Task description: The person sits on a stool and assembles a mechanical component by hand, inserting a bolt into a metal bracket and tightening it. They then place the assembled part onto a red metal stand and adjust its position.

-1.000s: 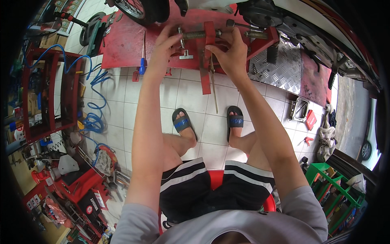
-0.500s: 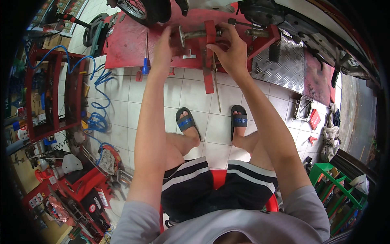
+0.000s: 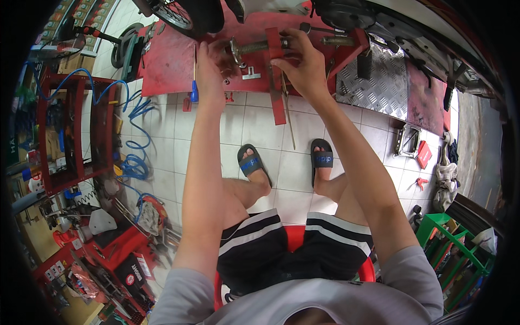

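Note:
A ribbed metal rod (image 3: 252, 47), threaded or coiled, passes by an upright red metal bar (image 3: 276, 81) on the red bench. A flat metal disc (image 3: 235, 52) sits at its left end. My right hand (image 3: 306, 67) curls its fingers round the rod just right of the bar, its thumb against the bar. My left hand (image 3: 210, 73) is beside the disc, its fingers smeared by motion, so their grip cannot be made out. Beside my left hand lies a blue-handled screwdriver (image 3: 194, 93). A small silver metal piece (image 3: 250, 73) lies below the rod.
The red bench (image 3: 165, 65) spans the far side, with a motorcycle wheel (image 3: 189, 16) above it. To its right is a diamond-plate panel (image 3: 374, 81). A coiled blue air hose (image 3: 135, 143) hangs at left by a red rack (image 3: 76, 130). A green rack (image 3: 444, 233) stands at right.
My left hand has shifted slightly left and down, away from the disc. The disc end of the rod sits a little lower and further left. My right hand keeps its hold.

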A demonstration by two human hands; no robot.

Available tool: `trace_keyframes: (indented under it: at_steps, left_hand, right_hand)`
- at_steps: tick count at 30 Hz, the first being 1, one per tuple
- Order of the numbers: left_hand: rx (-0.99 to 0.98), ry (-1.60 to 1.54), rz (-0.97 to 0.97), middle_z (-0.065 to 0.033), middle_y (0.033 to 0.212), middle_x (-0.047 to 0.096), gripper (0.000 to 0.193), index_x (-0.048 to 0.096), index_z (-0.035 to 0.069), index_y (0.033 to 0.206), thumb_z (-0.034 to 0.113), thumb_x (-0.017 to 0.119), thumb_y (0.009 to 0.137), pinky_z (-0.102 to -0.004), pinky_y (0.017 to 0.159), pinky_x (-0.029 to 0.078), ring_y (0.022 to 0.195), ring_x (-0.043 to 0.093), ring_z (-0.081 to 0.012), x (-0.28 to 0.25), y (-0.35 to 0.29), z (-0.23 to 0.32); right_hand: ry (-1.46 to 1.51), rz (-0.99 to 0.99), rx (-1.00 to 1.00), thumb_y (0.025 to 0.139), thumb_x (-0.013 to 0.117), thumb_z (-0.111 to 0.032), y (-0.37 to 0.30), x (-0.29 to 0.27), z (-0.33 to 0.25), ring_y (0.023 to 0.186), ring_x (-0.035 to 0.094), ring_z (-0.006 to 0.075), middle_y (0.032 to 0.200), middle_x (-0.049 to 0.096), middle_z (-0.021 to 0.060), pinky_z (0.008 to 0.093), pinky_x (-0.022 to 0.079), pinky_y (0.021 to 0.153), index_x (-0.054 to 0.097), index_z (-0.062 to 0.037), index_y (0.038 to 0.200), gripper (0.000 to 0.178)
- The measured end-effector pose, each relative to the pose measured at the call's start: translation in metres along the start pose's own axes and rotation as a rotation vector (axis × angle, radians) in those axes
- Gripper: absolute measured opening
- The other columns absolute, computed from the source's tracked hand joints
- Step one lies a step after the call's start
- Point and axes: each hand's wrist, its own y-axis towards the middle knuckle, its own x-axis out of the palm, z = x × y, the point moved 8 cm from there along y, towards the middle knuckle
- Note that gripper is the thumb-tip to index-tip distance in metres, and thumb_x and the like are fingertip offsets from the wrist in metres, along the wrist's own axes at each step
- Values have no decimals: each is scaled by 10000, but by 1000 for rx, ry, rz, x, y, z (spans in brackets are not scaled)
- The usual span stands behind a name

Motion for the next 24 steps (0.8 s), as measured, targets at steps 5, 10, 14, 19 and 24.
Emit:
trace_keyframes:
  at_steps: [5, 10, 14, 19, 24]
  left_hand:
    - [202, 52, 36, -69, 1080, 574, 557, 475, 69, 1303, 488, 299, 980, -333, 732, 443, 812, 540, -176, 10, -5, 16]
    - [-32, -9, -103, -84, 1095, 573, 562, 441, 71, 1343, 479, 299, 984, -343, 726, 440, 832, 554, -194, -2, 0, -6]
    - [107, -39, -23, -74, 1029, 565, 561, 431, 80, 1348, 485, 301, 983, -355, 705, 424, 795, 546, -197, 2, -6, 6]
    - [-1, 14, -14, -76, 1064, 575, 551, 434, 93, 1343, 485, 305, 977, -355, 746, 431, 824, 547, -194, -9, -2, 0]
    - [62, -18, -74, -83, 1091, 585, 575, 431, 95, 1347, 509, 302, 969, -355, 768, 437, 846, 550, -194, 4, -6, 7]
  right_hand:
    - [36, 35, 3, 684, 768, 12, 1, -1, -1, 926, 681, 261, 1051, 678, 120, 326, 561, 764, 526, -63, 1190, 565]
    - [30, 17, 15, 687, 768, 0, 1, 0, -2, 922, 680, 268, 1026, 686, 126, 332, 557, 757, 528, -60, 1199, 568]
    - [19, 27, -12, 690, 770, -10, 1, 0, 0, 927, 680, 269, 1032, 684, 131, 330, 559, 753, 532, -56, 1210, 574]
    - [13, 22, 12, 687, 776, -16, 2, -1, -1, 934, 678, 269, 1034, 683, 134, 329, 563, 756, 538, -53, 1204, 571]
    - [1, 15, 2, 688, 774, -10, 1, -2, -1, 937, 679, 269, 1031, 684, 130, 331, 564, 760, 541, -51, 1189, 554]
